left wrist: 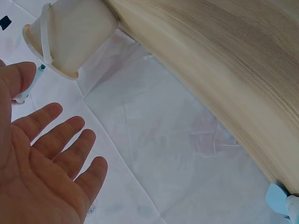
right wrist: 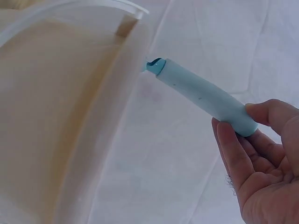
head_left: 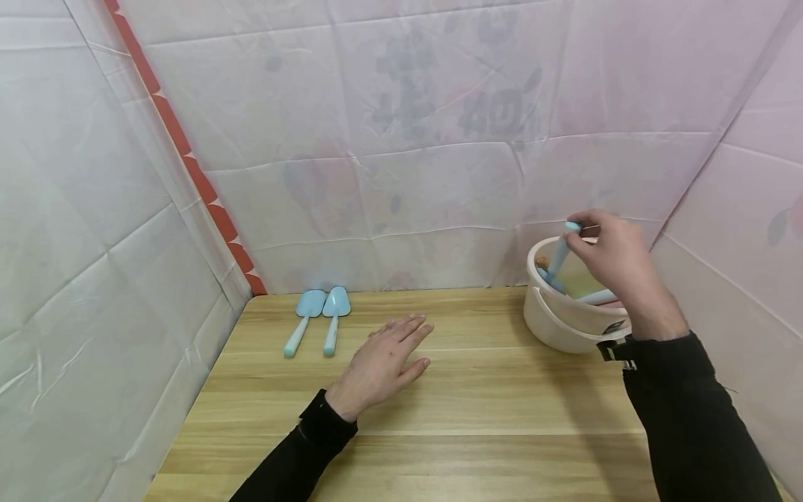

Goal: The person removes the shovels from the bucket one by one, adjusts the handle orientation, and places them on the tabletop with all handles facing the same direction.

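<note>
At the right of the head view, my right hand point(head_left: 617, 254) pinches the end of a light blue handle point(head_left: 557, 258) between thumb and fingers. It belongs to what looks like a toy shovel, its blue lower part point(head_left: 552, 280) down inside a white bucket point(head_left: 558, 326). The right wrist view shows this handle point(right wrist: 201, 91) slanting over the bucket's rim. My left hand point(head_left: 383, 359) is held over the table with fingers extended, holding nothing. To its left, two blue toy shovels point(head_left: 310, 305) point(head_left: 337, 303) lie side by side, blades towards the back wall.
Inside the bucket are another pale handle point(head_left: 596, 297), something pink point(head_left: 611, 303) and something brown point(head_left: 541, 263), partly hidden. The bucket stands at the back right of the wooden table point(head_left: 439, 411). White sheeting point(head_left: 433, 188) encloses the back and both sides.
</note>
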Available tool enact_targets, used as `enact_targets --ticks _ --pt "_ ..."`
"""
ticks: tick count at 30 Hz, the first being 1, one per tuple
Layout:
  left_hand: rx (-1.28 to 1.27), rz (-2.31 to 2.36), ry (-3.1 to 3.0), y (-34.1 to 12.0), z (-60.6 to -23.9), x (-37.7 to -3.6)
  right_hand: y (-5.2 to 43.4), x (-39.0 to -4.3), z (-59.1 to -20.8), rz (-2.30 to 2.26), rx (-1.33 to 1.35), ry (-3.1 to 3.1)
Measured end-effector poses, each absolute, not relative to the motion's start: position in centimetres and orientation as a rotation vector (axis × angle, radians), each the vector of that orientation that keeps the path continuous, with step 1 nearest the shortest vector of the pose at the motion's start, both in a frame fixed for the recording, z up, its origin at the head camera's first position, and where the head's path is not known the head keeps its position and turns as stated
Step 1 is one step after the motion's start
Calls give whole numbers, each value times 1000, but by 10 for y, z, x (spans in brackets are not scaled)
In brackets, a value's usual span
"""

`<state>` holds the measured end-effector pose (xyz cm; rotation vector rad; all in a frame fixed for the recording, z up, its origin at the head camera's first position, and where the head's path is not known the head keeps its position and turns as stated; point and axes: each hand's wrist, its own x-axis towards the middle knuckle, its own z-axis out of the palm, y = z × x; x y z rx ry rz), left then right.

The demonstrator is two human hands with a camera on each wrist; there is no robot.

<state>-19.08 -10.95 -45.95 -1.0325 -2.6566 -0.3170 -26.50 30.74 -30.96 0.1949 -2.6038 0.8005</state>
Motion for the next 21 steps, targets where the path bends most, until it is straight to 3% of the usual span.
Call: enact_targets --ticks 21 --pt "-1033 -333 -2673 -110 -460 -192 287 -236 -277 882 213 -2290"
